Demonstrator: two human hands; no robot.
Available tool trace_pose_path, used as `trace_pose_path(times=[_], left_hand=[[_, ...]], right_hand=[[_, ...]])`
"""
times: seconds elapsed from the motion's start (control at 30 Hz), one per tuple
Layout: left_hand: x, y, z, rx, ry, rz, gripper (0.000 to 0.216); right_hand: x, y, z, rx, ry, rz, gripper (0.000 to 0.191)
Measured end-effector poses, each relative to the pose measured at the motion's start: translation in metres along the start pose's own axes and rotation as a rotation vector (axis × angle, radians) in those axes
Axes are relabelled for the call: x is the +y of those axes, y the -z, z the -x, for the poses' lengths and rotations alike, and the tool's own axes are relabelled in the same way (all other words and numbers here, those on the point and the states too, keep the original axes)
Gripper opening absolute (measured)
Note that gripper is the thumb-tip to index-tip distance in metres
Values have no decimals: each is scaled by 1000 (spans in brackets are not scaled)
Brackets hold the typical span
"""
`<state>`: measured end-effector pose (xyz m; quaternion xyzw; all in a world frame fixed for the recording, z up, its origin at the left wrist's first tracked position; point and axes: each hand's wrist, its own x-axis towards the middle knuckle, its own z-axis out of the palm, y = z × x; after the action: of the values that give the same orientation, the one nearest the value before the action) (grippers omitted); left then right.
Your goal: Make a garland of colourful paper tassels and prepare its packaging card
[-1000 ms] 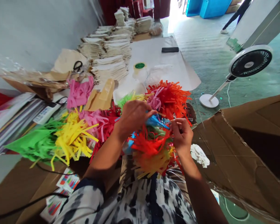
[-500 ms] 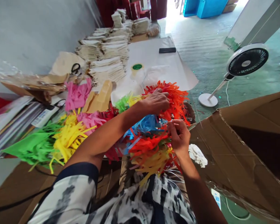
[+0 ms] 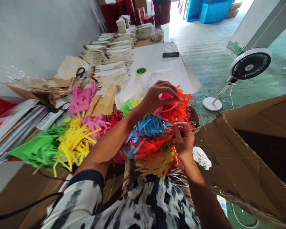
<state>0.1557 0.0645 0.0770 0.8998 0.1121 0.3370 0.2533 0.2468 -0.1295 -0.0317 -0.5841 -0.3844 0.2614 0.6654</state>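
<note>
My left hand [image 3: 160, 95] is above the orange-red tissue-paper fringe [image 3: 184, 98], thumb and fingers pinching a pink paper fringe [image 3: 165, 106]. Lower and to the right, my right hand [image 3: 184, 140] is closed in a pinch at the edge of the cut fringes; what lies between its fingertips is too small to make out. Beside it spread a blue fringe [image 3: 151, 126], a red fringe [image 3: 149, 148] and a yellow fringe [image 3: 157, 162], which hangs over the table's near edge toward my lap.
Yellow [image 3: 72, 143] and green fringes [image 3: 38, 144] lie to the left, near black scissors [image 3: 80, 72]. Stacked cream bundles [image 3: 113, 73], a tape roll [image 3: 141, 71] and a phone [image 3: 171, 55] sit farther back. A fan [image 3: 249, 66] and cardboard box [image 3: 240, 152] stand right.
My left hand has lifted slightly out of the orange-red fringe, and a pink fringe now shows in its fingers. My right hand stays nearly still. The view has shifted slightly.
</note>
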Motion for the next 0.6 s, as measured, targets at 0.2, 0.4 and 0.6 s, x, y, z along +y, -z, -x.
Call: trace_pose_path(times=[0.2, 0.4, 0.6], left_hand=[[-8, 29, -3, 442, 213, 322, 43], [-6, 42, -19, 409, 117, 396, 36], [28, 34, 0, 433, 173, 398, 23]], right_hand=[[-2, 0, 0, -10, 29, 7, 23], [-5, -1, 3, -9, 27, 45, 27], [-6, 0, 2, 69, 74, 37, 29]])
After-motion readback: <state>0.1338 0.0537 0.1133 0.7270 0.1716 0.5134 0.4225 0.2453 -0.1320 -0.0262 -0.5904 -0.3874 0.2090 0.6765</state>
